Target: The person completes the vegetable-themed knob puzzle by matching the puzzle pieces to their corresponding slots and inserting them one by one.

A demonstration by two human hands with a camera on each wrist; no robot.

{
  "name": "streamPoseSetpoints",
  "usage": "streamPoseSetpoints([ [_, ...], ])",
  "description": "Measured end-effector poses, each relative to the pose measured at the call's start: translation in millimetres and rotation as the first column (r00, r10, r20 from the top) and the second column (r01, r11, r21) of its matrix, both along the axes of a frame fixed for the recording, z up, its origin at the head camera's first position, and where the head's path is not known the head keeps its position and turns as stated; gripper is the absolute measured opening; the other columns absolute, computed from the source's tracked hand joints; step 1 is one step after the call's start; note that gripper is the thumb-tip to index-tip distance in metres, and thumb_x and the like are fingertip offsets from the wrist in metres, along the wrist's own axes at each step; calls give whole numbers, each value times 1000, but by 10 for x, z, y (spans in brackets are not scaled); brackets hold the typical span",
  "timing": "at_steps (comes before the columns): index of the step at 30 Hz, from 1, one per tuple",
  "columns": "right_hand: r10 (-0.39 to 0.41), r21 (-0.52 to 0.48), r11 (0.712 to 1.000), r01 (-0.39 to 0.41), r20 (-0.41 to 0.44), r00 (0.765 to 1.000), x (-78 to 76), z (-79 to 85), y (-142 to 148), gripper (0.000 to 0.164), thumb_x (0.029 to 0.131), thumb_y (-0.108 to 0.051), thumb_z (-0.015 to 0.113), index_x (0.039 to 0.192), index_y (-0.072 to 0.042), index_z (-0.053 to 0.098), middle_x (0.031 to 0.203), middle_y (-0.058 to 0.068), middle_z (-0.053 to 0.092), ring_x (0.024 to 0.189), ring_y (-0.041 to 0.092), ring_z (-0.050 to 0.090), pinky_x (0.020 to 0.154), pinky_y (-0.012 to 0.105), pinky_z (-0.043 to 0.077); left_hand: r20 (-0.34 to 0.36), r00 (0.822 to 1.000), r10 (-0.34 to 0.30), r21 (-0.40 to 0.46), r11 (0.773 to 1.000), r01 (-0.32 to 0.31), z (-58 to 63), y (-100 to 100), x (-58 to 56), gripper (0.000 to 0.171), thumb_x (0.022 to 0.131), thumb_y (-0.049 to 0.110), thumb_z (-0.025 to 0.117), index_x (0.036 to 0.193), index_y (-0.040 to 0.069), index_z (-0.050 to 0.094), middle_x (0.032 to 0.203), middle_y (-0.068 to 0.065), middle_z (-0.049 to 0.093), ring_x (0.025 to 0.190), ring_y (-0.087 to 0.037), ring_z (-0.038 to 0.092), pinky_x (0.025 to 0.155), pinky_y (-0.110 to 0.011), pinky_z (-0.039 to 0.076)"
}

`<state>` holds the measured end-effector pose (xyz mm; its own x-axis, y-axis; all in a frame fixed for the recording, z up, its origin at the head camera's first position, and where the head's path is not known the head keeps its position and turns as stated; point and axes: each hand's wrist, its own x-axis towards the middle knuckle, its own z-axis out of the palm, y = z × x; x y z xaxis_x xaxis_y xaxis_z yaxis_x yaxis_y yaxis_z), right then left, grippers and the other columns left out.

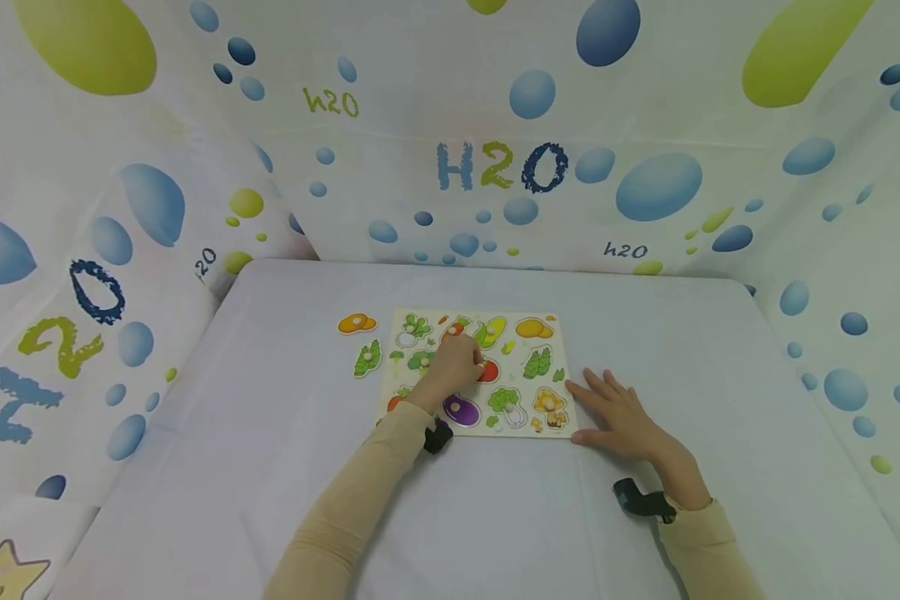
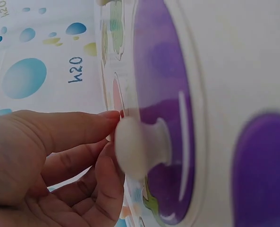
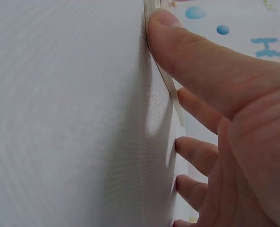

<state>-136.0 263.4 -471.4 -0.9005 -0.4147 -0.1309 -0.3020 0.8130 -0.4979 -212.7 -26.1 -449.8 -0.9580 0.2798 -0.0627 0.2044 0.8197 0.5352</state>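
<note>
A wooden vegetable knob puzzle board (image 1: 513,432) lies on the white table. My left hand (image 1: 453,367) reaches over its middle, thumb and fingertips pinching at the red tomato piece (image 1: 489,372); the fingers largely hide its knob. In the left wrist view the purple eggplant piece (image 2: 163,85) and its white knob (image 2: 132,146) stand close in front of the fingertips. My right hand (image 1: 621,417) lies spread at the board's right side, with the thumb (image 3: 177,47) against the board's edge and the other fingertips resting on the cloth.
Left of the board lie a loose potato piece (image 1: 356,323) and a loose pea pod piece (image 1: 367,358). Potato (image 1: 532,328) and pea pod (image 1: 537,363) pictures show on the board without knobs. Patterned curtains (image 1: 390,167) enclose the table's back and sides.
</note>
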Motion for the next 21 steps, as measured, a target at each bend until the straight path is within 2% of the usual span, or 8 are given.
streamPoseSetpoints([
  [15, -2, -12, 1000, 2, 1, 1000, 2, 24, -15, 79, 81, -41, 75, 147, -11, 43, 157, 27, 24, 143, 55, 9, 106, 76, 7, 31, 999, -11, 11, 1000, 11, 24, -12, 13, 9, 86, 6, 68, 79, 1, 68, 83, -9, 64, 64, -14, 49, 55, -22, 38],
  [21, 1, -7, 1000, -1, -2, 1000, 3, 22, -21, 79, 81, -41, 75, 147, -11, 43, 157, 27, 24, 143, 55, 10, 106, 76, 7, 55, 998, -29, 29, 999, 28, 51, -34, 15, 9, 87, 8, 69, 86, -1, 70, 91, -12, 68, 70, -16, 55, 62, -25, 46],
])
